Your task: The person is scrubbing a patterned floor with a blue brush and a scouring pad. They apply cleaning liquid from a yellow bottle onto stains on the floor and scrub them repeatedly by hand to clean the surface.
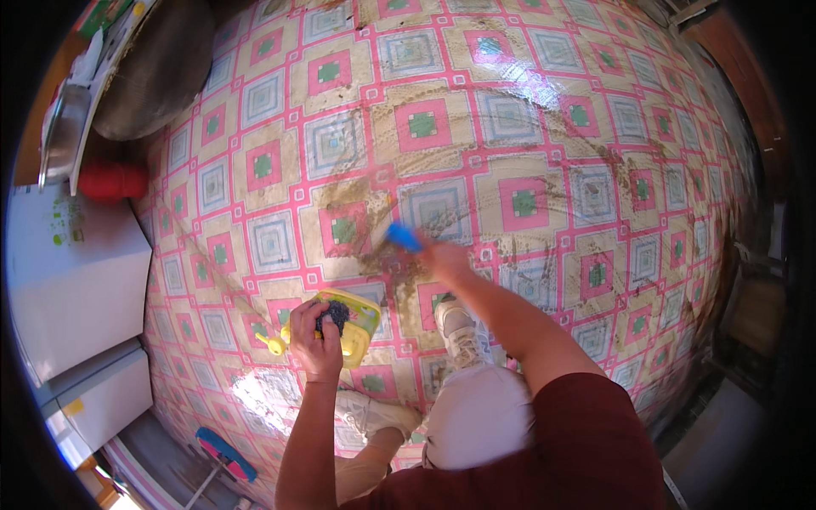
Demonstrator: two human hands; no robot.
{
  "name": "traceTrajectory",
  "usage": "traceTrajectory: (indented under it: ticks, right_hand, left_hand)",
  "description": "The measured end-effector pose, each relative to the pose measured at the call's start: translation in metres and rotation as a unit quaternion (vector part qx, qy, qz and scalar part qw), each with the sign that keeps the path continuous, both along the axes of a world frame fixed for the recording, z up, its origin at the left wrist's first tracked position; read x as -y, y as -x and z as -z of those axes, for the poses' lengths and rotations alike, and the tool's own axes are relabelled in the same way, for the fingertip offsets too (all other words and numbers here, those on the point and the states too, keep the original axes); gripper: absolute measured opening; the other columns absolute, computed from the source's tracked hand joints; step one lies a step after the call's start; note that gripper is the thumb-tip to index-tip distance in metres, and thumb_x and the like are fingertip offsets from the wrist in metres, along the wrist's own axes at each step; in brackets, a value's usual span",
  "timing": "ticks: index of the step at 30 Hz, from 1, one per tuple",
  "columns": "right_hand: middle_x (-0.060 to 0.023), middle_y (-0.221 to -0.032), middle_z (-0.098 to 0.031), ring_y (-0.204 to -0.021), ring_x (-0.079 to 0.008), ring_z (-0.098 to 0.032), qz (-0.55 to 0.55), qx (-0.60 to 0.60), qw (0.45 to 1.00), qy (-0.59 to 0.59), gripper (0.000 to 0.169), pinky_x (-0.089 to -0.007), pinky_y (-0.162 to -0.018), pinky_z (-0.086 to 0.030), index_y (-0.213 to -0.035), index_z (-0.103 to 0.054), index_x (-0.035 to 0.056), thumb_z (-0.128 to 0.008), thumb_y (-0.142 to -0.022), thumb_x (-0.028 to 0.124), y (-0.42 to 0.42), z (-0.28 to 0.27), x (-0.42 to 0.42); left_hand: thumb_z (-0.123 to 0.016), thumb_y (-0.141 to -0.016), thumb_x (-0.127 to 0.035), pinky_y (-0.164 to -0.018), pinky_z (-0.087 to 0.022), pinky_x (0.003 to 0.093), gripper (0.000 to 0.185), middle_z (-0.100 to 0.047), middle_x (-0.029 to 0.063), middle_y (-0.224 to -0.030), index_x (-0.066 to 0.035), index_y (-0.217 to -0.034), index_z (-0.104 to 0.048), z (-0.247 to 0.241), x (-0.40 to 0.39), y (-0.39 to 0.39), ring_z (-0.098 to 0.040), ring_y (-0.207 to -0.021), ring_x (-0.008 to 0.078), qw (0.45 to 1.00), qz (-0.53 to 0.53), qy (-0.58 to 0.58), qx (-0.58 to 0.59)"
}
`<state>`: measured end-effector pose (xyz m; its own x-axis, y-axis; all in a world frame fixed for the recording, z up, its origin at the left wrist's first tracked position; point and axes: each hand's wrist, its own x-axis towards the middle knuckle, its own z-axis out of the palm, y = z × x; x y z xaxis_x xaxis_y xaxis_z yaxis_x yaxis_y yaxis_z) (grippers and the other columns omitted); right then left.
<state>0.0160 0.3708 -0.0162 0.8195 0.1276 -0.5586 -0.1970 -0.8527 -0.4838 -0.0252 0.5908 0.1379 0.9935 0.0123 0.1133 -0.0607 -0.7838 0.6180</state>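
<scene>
My left hand (pixel 317 341) grips a dark scouring pad (pixel 333 317) above a yellow-green plastic container (pixel 363 331), beside my left shoe; a yellow plastic piece (pixel 274 345) juts out to its left. Ahead of my right shoe, my right hand (pixel 443 260) is closed around a blue brush or scrubber (pixel 403 237), held low at the floor. Motion blurs that hand, so the tool's underside cannot be made out. Brown wet smears and foam streaks lie on the patterned vinyl floor (pixel 524 203) around the tool and to its right.
White cabinets or boxes (pixel 83 274) stand along the left, with a red container (pixel 115 180) and a large dark round object (pixel 156 70) above them. A metal basin (pixel 65 134) rests on a shelf. A blue and pink mop or broom head (pixel 226 454) lies lower left. Dark furniture (pixel 755 312) lines the right.
</scene>
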Motion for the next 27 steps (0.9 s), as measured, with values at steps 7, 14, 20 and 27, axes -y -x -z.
traceTrajectory:
  ticks: [7,14,20,27]
  right_hand:
    - [-0.0181,-0.077,-0.057,-0.068,-0.0329,-0.057,0.397,0.056,0.91,0.104,0.041,-0.0409,-0.059,-0.043,-0.11,-0.046,0.01,-0.047,-0.077,0.034,0.031,-0.009,0.175]
    - [-0.0018,-0.052,-0.04,-0.036,-0.0136,-0.04,0.484,0.112,0.868,0.008,0.021,-0.0259,-0.029,-0.028,-0.081,-0.047,0.0039,-0.058,-0.069,0.018,0.161,0.034,0.3]
    - [-0.0101,-0.056,-0.05,-0.042,-0.0197,-0.047,0.339,-0.019,0.941,-0.011,0.019,-0.0354,-0.039,-0.034,-0.066,-0.051,-0.0027,-0.053,-0.074,0.015,0.259,0.037,0.255]
    - [-0.0111,-0.057,-0.05,-0.043,-0.0209,-0.048,0.264,-0.047,0.963,0.012,0.02,-0.0359,-0.04,-0.035,-0.067,-0.051,-0.0026,-0.053,-0.074,0.016,0.247,-0.002,0.196]
  left_hand:
    - [-0.052,-0.065,-0.003,-0.068,-0.044,0.0335,0.016,-0.054,0.0122,-0.085,-0.005,-0.081,-0.056,0.002,-0.014,0.005,-0.053,-0.08,0.0271,0.999,-0.02,-0.001,0.03]
    - [-0.055,-0.067,-0.007,-0.067,-0.044,0.0366,0.018,-0.052,0.011,-0.088,-0.008,-0.085,-0.056,-0.001,0.016,-0.012,-0.052,-0.077,0.0288,0.995,0.017,-0.032,0.091]
    - [-0.053,-0.067,-0.008,-0.066,-0.044,0.0351,0.021,-0.052,0.0087,-0.09,-0.01,-0.088,-0.056,-0.028,0.002,0.021,-0.053,-0.077,0.0268,0.982,-0.004,-0.097,0.164]
    - [-0.049,-0.074,-0.019,-0.056,-0.044,0.0271,0.019,-0.057,0.0076,-0.071,-0.006,-0.085,-0.057,-0.021,0.017,0.091,-0.056,-0.061,0.0201,0.859,-0.31,0.406,-0.039]
